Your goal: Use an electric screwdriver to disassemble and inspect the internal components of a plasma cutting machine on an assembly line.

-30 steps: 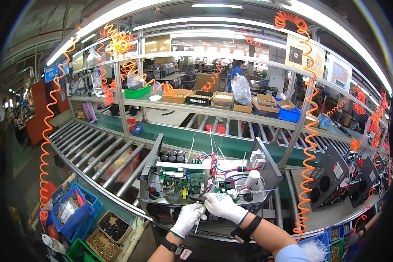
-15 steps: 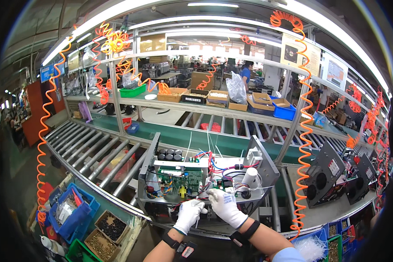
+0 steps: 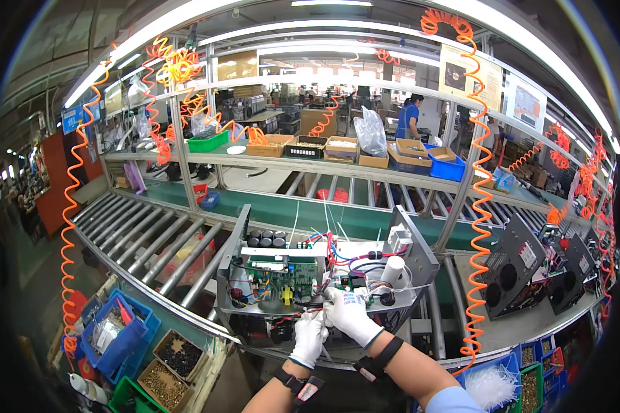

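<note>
Board (image 3: 300,277) in, case (image 3: 415,242) uncovered, wires (image 3: 332,249) sprawling; at its six o'clock left hand (image 3: 310,339) and right hand (image 3: 351,316) bunch, pinching what I can't tell.

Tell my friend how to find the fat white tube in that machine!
Start with the open grey metal case in the middle. Inside, look beyond and to the right of the white-gloved right hand. The white tube is the thick, pale cylinder there, unlike the black round part beside it.
</note>
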Demonstrator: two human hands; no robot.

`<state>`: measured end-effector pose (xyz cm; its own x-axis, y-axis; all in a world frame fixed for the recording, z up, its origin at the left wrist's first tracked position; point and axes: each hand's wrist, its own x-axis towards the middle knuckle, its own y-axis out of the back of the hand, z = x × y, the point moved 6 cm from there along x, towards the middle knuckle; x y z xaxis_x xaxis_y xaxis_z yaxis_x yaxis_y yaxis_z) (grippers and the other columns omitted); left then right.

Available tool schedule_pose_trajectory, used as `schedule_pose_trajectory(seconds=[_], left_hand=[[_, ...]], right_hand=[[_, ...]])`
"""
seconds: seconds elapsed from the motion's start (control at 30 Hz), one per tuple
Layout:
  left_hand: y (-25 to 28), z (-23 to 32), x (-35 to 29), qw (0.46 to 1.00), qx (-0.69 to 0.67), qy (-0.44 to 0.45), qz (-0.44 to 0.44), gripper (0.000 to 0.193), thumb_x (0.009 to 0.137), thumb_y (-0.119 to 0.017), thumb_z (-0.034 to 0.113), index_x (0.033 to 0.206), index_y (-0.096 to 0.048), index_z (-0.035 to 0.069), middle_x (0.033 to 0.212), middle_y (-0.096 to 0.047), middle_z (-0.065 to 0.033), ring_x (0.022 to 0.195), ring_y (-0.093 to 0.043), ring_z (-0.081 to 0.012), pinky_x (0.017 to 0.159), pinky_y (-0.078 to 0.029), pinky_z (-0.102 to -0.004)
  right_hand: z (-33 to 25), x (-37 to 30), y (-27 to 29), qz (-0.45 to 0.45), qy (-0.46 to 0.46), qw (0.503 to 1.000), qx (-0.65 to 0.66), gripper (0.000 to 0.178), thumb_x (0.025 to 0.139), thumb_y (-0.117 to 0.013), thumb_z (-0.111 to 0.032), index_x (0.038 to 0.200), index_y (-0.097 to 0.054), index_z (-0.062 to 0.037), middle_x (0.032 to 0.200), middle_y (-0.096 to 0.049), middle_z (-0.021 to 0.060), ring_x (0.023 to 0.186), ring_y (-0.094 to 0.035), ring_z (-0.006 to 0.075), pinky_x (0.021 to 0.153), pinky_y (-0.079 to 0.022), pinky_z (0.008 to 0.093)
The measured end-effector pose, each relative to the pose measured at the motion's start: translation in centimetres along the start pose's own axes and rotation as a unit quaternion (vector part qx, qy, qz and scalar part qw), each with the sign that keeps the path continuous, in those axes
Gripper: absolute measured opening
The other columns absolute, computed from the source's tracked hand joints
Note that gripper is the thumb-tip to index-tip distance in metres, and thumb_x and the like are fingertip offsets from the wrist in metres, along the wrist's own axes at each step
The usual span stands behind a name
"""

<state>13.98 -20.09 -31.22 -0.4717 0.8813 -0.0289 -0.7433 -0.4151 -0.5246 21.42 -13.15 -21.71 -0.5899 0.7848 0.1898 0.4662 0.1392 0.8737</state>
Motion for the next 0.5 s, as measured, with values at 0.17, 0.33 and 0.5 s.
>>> schedule_pose_trajectory(seconds=[0.17,0.33,0.5], left_hand=[[-0.8,2.7,-0.7,0.995,0.089,0.023,-0.025,0.018,0.094,-0.059,0.017,0.082,-0.063,0.004,0.060,-0.053,0.0032,0.043,-0.040,-0.0048,0.040,-0.030,-0.0222],[-0.3,4.8,-0.5,0.980,0.189,0.022,-0.062,0.013,0.090,-0.059,0.012,0.087,-0.065,0.001,0.072,-0.068,-0.0058,0.045,-0.044,-0.0057,0.041,-0.034,-0.0212],[0.5,4.4,-0.2,0.961,0.255,0.082,-0.067,0.012,0.086,-0.060,0.010,0.089,-0.066,0.000,0.077,-0.070,-0.0085,0.046,-0.047,-0.0063,0.041,-0.036,-0.0222]], right_hand=[[1.8,0.3,-0.9,-0.033,0.049,0.966,0.253,0.016,0.084,-0.062,-0.012,0.096,-0.064,-0.0014,0.087,-0.067,0.0111,0.082,-0.064,0.0202,0.076,-0.050,0.0333],[2.3,-2.4,0.0,0.110,0.111,0.942,0.298,0.015,0.082,-0.064,-0.005,0.097,-0.064,-0.0035,0.082,-0.064,0.0108,0.080,-0.065,0.0223,0.074,-0.051,0.0292],[0.3,-3.8,2.6,0.165,0.252,0.940,0.161,0.015,0.080,-0.065,-0.003,0.095,-0.064,-0.0032,0.084,-0.063,0.0115,0.075,-0.064,0.0254,0.065,-0.051,0.0332]])
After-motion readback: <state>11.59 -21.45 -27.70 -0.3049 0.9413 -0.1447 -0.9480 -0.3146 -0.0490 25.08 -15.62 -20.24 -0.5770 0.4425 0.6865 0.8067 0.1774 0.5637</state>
